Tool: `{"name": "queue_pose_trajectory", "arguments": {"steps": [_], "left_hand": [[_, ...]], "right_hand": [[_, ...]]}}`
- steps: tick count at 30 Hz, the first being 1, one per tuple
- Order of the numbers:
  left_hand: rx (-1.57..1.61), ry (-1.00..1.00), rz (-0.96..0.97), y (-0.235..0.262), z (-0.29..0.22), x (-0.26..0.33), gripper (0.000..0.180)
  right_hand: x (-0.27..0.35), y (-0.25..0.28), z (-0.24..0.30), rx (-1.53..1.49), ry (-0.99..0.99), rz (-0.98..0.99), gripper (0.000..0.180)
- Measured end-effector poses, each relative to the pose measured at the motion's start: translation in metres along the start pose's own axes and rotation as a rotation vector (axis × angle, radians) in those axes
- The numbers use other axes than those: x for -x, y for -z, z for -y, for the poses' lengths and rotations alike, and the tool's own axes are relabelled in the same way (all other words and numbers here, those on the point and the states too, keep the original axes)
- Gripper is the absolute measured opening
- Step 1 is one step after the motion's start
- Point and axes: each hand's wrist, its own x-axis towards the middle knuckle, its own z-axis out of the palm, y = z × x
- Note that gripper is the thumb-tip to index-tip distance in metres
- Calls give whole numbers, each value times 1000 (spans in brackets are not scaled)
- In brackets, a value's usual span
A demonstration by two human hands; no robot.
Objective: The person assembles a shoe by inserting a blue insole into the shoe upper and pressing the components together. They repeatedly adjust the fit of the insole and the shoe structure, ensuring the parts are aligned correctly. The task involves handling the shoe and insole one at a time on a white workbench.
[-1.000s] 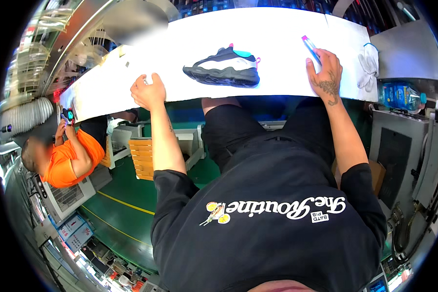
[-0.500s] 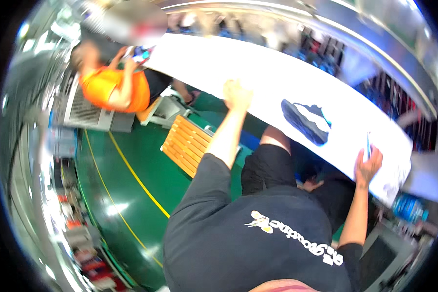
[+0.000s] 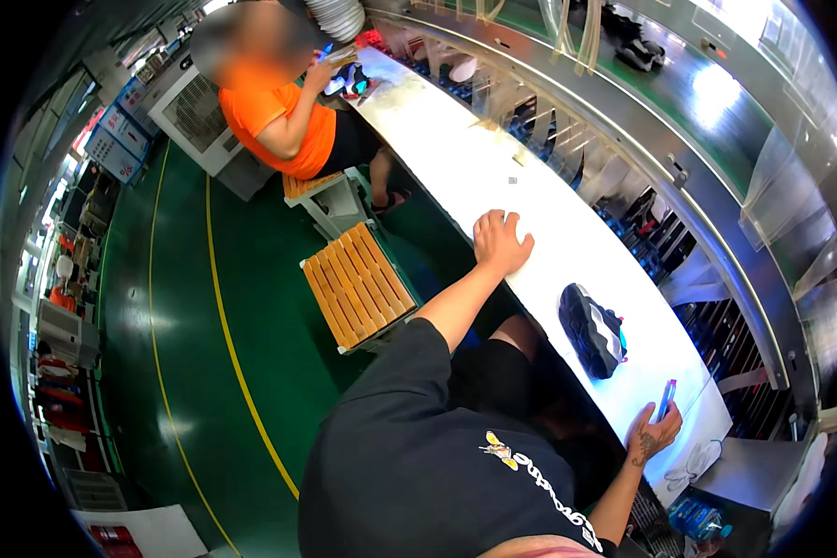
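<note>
On the long white table (image 3: 553, 265) lies a dark shoe (image 3: 588, 333) with a pale stripe and a bit of bright colour at its side. My left hand (image 3: 500, 244) rests on the table's near edge, fingers apart, holding nothing. To the right of the shoe, my right hand (image 3: 654, 435) is closed around a slim blue pen (image 3: 668, 398) with a pinkish end pointing up. Neither hand touches the shoe.
A person in an orange shirt (image 3: 284, 116) sits at the table's far end, holding a shoe and a blue tool. A slatted wooden stool (image 3: 358, 286) stands to my left. Beyond the table runs a metal-framed conveyor (image 3: 688, 93). A blue bottle (image 3: 699, 518) is at lower right.
The view has turned and steadied, so everything sits differently in the picture. My left hand still rests on the table and my right still holds the pen. The other person has raised one hand.
</note>
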Motion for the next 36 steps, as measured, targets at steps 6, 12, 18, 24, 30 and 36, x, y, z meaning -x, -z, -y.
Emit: {"name": "queue_pose_trajectory", "arguments": {"steps": [6, 12, 18, 24, 30, 36], "left_hand": [[386, 103, -202, -2, 31, -16, 50], [277, 326, -350, 18, 123, -71, 42], [-3, -26, -383, 20, 156, -102, 24], [-281, -52, -167, 20, 148, -127, 38], [-324, 183, 266, 26, 143, -160, 41], [661, 268, 635, 96, -22, -45, 20]], "right_hand": [[0, 6, 7, 47, -25, 22, 45], [0, 10, 8, 68, 11, 24, 43], [-4, 11, 14, 68, 24, 16, 43], [-3, 11, 10, 79, 40, 23, 44], [-1, 9, 5, 64, -59, 86, 50], [-44, 34, 107, -340, 150, 77, 52]]}}
